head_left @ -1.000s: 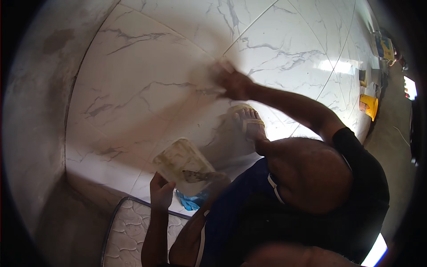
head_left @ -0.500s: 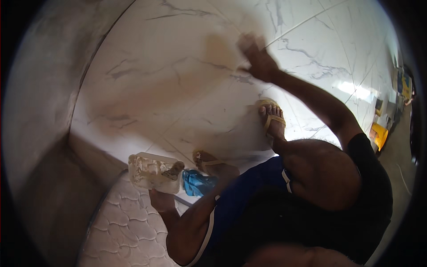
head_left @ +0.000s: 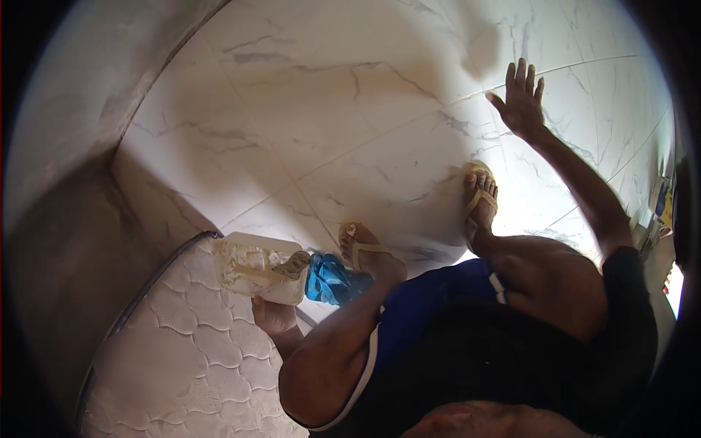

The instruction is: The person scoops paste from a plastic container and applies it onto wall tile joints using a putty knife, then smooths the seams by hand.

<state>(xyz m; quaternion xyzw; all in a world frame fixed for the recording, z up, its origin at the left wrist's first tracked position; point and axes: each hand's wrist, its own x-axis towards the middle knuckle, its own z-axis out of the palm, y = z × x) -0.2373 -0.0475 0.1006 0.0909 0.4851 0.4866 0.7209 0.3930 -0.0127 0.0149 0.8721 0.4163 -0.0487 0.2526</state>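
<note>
My left hand [head_left: 276,317] is closed on the near side of a whitish see-through plastic tub [head_left: 241,269], with a fingertip showing at its edge. Pale paste is smeared inside the tub, and a brownish, paste-caked piece [head_left: 293,264] lies at its right end; its kind is not plain. Against the tub's right side is a crumpled blue plastic bag [head_left: 332,279]. Away to the upper right, my right hand [head_left: 522,106] has its fingers spread over the white marble-patterned tiles [head_left: 350,109] and holds nothing. Whether its palm touches the tiles, I cannot tell.
My feet in yellowish flip-flops [head_left: 485,198] are on the tiles. A quilted pale mattress [head_left: 190,343] with a dark edge lies at lower left. A grey wall [head_left: 80,95] runs along the left. Several small items [head_left: 662,204] stand at the far right edge.
My right hand has moved to the right across the tiles and is now sharp, with fingers fanned out. My left hand still holds the tub; the whole view has shifted slightly.
</note>
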